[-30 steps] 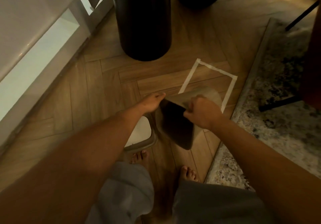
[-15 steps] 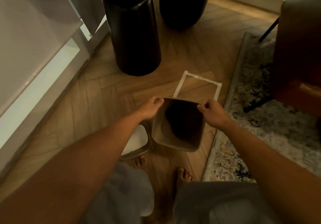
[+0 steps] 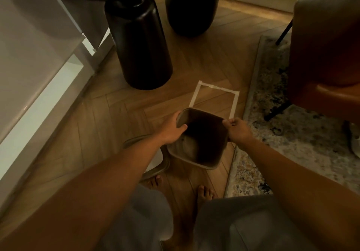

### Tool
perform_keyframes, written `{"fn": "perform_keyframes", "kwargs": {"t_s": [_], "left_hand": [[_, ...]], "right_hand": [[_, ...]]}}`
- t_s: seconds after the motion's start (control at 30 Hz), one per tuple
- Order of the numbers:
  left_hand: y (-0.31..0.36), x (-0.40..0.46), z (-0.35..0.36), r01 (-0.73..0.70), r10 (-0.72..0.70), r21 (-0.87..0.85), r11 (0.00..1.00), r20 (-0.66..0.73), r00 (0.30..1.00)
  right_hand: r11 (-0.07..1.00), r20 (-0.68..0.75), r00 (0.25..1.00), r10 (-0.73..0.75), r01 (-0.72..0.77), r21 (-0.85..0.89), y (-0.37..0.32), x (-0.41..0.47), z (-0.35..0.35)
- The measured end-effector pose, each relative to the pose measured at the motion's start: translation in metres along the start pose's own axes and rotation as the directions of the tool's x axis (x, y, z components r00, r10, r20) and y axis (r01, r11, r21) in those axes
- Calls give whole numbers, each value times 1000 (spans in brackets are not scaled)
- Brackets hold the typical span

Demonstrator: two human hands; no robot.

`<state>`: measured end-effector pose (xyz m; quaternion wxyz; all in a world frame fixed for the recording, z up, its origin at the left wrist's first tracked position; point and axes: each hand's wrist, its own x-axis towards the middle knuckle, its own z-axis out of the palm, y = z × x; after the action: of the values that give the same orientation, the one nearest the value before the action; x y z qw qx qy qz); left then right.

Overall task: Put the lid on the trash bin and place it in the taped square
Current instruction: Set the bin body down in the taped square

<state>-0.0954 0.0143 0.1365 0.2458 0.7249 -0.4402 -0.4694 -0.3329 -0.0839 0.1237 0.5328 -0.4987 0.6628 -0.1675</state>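
A small grey-brown trash bin (image 3: pixel 196 153) with no lid on it hangs over the wooden floor, its mouth facing up towards me. My left hand (image 3: pixel 173 128) grips its left rim and my right hand (image 3: pixel 236 131) grips its right rim. The lid (image 3: pixel 155 163), white on top with a grey edge, lies on the floor under my left forearm, mostly hidden by it. The taped square (image 3: pixel 196 97), outlined in white tape, lies on the floor just beyond the bin, which covers the square's near side.
Two tall black vases (image 3: pixel 140 56) (image 3: pixel 191 7) stand beyond the square. White furniture (image 3: pixel 29 75) runs along the left. A patterned rug (image 3: pixel 292 134) and a brown chair (image 3: pixel 327 46) with black legs are on the right. My bare feet (image 3: pixel 203 193) are below the bin.
The bin has turned from lying tilted on its side to mouth-up between my hands. My view has lifted, so the vases, chair and square sit lower and farther off.
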Motion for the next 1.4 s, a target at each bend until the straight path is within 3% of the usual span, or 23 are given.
{"fn": "perform_keyframes", "kwargs": {"t_s": [0.37, 0.53, 0.7, 0.77, 0.93, 1.07, 1.2, 1.4], "left_hand": [[-16, 16, 17, -38, 38, 4, 999, 13, 999], [-17, 23, 21, -46, 46, -6, 999, -1, 999], [-18, 27, 22, -25, 25, -22, 999, 18, 1000], [-17, 28, 21, -33, 33, -15, 999, 14, 999], [-14, 26, 15, -23, 23, 20, 1000, 31, 999], [-14, 22, 5, -22, 20, 66, 998, 29, 999], [-24, 17, -19, 8, -2, 163, 987, -39, 999], [-60, 3, -66, 97, -83, 109, 989, -123, 989]], "right_hand": [[999, -99, 995, -17, 12, -50, 14, 20, 3], [967, 2, 999, -50, 48, -250, 21, 28, 0], [893, 213, 962, -171, 243, -380, 26, 17, -7], [874, 234, 959, -162, 250, -418, 25, 13, -8], [840, 222, 961, -163, 253, -480, 15, 8, -10], [727, 111, 951, -290, 294, -621, -12, 2, -6], [737, 79, 894, -440, 410, -537, -49, -5, 1], [712, 115, 830, -547, 532, -458, -88, -18, 31]]}}
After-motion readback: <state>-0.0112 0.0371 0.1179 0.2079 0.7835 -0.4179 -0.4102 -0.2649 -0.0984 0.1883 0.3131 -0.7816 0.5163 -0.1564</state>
